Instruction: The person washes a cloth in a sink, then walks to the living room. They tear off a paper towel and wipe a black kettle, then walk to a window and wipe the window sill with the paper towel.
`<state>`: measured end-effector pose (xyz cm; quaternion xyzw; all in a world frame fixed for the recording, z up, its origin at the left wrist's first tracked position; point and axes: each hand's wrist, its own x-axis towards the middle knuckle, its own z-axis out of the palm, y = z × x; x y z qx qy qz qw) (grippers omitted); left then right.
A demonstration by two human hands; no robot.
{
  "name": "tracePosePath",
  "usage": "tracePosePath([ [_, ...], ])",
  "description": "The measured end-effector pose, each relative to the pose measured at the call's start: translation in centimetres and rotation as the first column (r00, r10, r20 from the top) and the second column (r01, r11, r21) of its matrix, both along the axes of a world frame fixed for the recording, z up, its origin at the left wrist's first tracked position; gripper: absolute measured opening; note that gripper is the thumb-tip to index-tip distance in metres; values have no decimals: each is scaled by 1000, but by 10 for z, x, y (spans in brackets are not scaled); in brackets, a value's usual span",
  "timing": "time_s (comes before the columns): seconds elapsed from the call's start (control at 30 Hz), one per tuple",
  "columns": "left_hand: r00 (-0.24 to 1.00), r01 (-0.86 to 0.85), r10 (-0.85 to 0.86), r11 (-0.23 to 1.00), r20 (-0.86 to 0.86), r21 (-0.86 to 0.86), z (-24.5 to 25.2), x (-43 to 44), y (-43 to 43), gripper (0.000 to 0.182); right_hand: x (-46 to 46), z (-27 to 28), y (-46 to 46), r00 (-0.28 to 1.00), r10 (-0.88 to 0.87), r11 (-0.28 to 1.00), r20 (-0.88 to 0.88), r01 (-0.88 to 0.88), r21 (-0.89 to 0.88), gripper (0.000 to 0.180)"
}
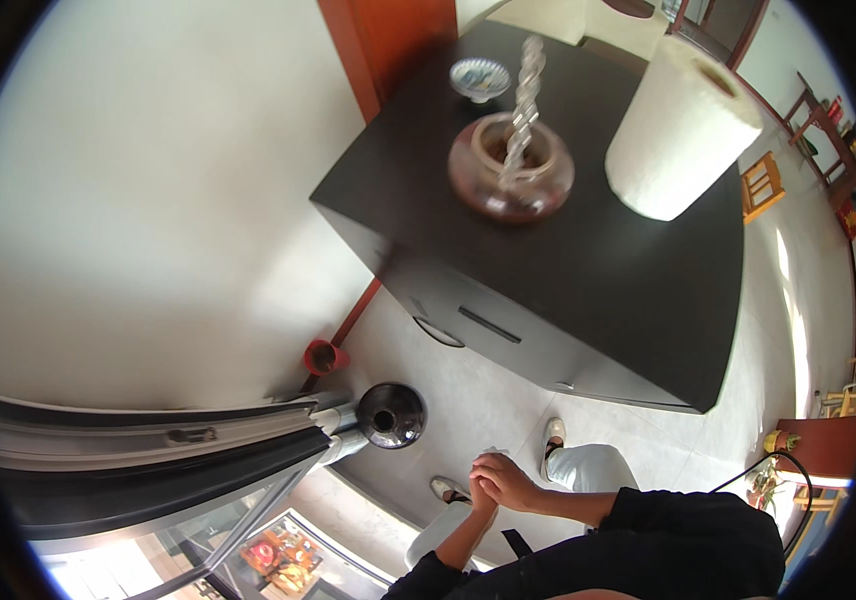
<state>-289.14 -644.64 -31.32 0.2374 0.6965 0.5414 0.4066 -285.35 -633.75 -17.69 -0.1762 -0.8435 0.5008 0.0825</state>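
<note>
My right hand (510,481) lies over my left hand (480,498), and the two are clasped together low in front of my body. A small white shape (499,451) shows just past the fingers; whether it is a tissue in my hands or something behind them, I cannot tell. The palms are hidden. Beyond the hands stands a tall dark cabinet (623,292). On its top are a brown glazed jar (473,176) with a twisted clear rod (529,82) standing in it, a blue-and-white footed bowl (480,77) and a large white paper roll (672,142).
A dark round-bellied vase (405,420) and a red pot (330,358) stand on the floor to the left. A sliding-door frame (150,480) juts in at lower left. A wooden stool (764,187) and potted plants (765,487) are on the right.
</note>
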Motion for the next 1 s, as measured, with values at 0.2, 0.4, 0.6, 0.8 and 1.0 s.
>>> tracePosePath([
  [0.2, 987, -161, 158, 942, -33, -294, 197, -29, 21, 23, 23, 132, 33, 996, 19, 995, -92, -28, -100, 30],
  [0.4, 992, -110, 123, 958, 33, -266, 347, -29, 44, 15, 90, 245, 92, 1000, 7, 998, 18, -6, -60, 27],
  [0.6, 997, -38, 51, 979, 60, -202, 419, -10, 92, 14, 187, 310, 162, 974, -221, 973, 55, 224, -63, 22],
  [0.8, 977, 163, -147, 982, 155, -95, 433, 12, 148, 22, 303, 338, 152, 779, -626, 780, 41, 625, 38, 18],
  [1.0, 815, 578, -572, 815, 93, -46, 459, 55, 214, 24, 420, 334, 68, 559, -789, 596, 256, 798, 93, 16],
])
